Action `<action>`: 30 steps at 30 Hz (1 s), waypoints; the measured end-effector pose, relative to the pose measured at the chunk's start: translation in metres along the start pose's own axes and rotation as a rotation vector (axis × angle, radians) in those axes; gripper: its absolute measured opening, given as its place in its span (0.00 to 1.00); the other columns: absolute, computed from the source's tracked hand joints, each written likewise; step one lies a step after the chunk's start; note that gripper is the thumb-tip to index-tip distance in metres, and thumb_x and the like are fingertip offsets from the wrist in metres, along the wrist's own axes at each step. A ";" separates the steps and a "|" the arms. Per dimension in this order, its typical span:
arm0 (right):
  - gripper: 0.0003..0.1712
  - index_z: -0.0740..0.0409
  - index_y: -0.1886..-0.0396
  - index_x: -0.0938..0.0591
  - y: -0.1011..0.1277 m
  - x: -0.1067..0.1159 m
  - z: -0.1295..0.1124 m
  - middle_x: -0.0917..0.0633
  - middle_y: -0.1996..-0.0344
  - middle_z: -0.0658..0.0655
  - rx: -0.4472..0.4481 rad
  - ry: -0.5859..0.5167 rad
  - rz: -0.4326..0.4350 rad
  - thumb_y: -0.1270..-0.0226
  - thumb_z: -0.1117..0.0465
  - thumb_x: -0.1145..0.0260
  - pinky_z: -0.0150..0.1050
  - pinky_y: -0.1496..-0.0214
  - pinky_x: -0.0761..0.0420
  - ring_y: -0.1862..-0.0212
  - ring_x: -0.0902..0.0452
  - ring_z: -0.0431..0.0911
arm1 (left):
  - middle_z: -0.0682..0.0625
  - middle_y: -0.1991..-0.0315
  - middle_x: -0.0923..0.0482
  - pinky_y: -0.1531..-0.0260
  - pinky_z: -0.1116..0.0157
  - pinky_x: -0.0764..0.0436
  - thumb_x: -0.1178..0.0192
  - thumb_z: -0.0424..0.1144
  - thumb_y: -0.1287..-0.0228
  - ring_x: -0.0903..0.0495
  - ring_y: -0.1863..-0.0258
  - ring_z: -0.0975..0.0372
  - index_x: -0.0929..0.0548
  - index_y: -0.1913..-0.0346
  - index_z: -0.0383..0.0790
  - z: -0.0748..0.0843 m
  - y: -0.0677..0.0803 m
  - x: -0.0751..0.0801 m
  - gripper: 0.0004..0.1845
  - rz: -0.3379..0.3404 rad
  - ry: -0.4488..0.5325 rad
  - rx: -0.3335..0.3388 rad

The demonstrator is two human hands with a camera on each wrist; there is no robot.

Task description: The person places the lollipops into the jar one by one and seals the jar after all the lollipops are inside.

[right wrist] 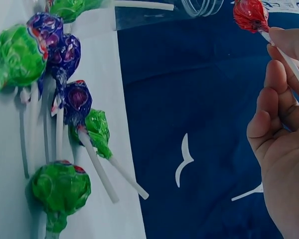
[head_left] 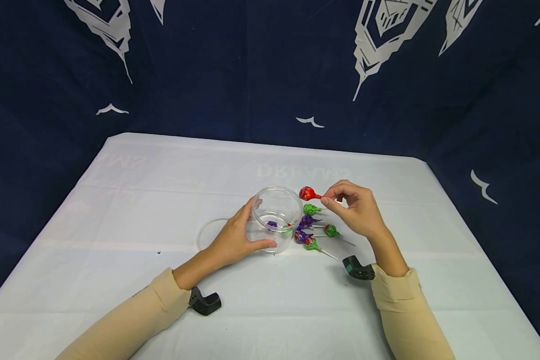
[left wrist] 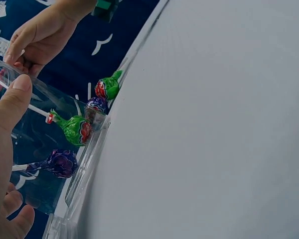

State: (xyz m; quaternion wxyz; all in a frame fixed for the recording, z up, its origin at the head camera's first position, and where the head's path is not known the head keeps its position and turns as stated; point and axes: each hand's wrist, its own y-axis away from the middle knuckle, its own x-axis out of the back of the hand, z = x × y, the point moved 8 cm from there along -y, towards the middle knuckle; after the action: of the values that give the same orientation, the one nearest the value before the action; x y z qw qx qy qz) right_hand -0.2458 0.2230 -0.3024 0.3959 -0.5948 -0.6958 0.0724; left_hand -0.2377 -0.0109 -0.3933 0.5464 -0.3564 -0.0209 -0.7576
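White tablecloth (head_left: 139, 280): left hand (head_left: 234, 237) grips clear jar (head_left: 276, 210); right hand (head_left: 357, 207) fingers pinch red lollipop (head_left: 307, 193).

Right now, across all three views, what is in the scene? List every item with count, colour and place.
Jar: one, clear plastic, table centre, held by the left hand.
Lid: one, clear, lying left of the jar.
Red lollipop: one, pinched by its stick beside the jar rim.
Loose lollipops: green and purple, on the table right of the jar.
Lollipops in jar: purple and green.
Table: white cloth.
Backdrop: navy, white prints.
Left hand: grips the jar.
Right hand: holds the red lollipop.
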 end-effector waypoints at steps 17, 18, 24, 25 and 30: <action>0.07 0.72 0.70 0.17 -0.003 -0.020 -0.009 0.17 0.71 0.50 0.017 -0.119 -0.056 0.44 0.83 0.33 0.29 0.61 0.25 0.66 0.26 0.41 | 0.43 0.31 0.33 0.43 0.52 0.25 0.22 0.51 0.52 0.24 0.44 0.51 0.46 0.23 0.42 -0.002 0.000 0.000 0.58 -0.016 0.002 0.020; 0.05 0.72 0.70 0.17 -0.003 -0.020 -0.009 0.17 0.71 0.50 0.021 -0.124 -0.057 0.43 0.82 0.33 0.29 0.61 0.24 0.65 0.26 0.41 | 0.43 0.31 0.33 0.43 0.52 0.25 0.22 0.51 0.52 0.24 0.44 0.51 0.46 0.23 0.42 -0.002 0.000 0.000 0.58 -0.015 -0.002 0.018; 0.05 0.70 0.70 0.17 -0.005 -0.026 -0.011 0.17 0.70 0.52 0.030 -0.139 -0.076 0.43 0.81 0.32 0.29 0.59 0.23 0.65 0.25 0.41 | 0.43 0.32 0.33 0.42 0.52 0.25 0.22 0.51 0.52 0.24 0.44 0.51 0.47 0.23 0.42 -0.001 0.000 0.000 0.59 -0.017 -0.002 0.014; 0.07 0.70 0.70 0.17 -0.005 -0.028 -0.011 0.17 0.70 0.52 0.027 -0.138 -0.079 0.44 0.82 0.33 0.29 0.59 0.22 0.65 0.25 0.42 | 0.43 0.31 0.33 0.42 0.52 0.25 0.22 0.51 0.52 0.24 0.44 0.51 0.47 0.23 0.42 -0.001 0.000 0.001 0.58 -0.018 -0.001 0.017; 0.08 0.71 0.69 0.16 -0.006 -0.033 -0.012 0.17 0.70 0.51 0.008 -0.142 -0.089 0.44 0.84 0.33 0.29 0.55 0.22 0.63 0.24 0.42 | 0.42 0.31 0.33 0.43 0.52 0.24 0.22 0.52 0.51 0.24 0.44 0.50 0.46 0.23 0.40 -0.001 0.000 0.001 0.58 -0.018 0.000 0.019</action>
State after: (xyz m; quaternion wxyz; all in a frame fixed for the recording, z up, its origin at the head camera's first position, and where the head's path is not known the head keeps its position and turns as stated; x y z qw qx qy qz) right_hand -0.2432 0.1877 -0.3059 0.3506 -0.5550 -0.7477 0.0995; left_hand -0.2385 -0.0118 -0.3937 0.5428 -0.3511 -0.0314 -0.7623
